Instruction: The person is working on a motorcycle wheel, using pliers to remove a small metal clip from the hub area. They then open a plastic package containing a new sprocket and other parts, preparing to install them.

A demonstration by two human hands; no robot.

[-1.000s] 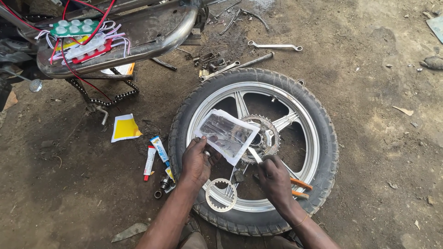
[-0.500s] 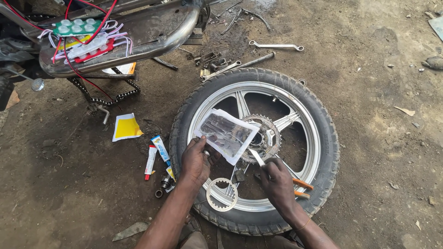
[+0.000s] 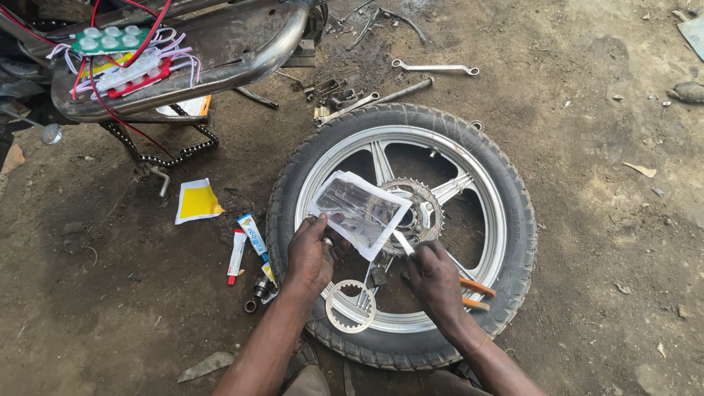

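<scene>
1. Left hand [image 3: 312,257] grips the clear parts packet [image 3: 359,213], holding it taut above the wheel [image 3: 506,220] hub.
2. Right hand [image 3: 434,275] is closed on orange-handled scissors [image 3: 469,287], blade tip at the packet's edge.
3. Wheel lies flat on the ground, a steady base.

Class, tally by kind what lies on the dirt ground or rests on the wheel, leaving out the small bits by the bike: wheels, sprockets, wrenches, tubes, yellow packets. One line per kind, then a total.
Wheels: 1
Sprockets: 2, one on the hub, one loose ring
Wrenches: 2
Tubes: 2
Yellow packets: 1
Total: 8
</scene>
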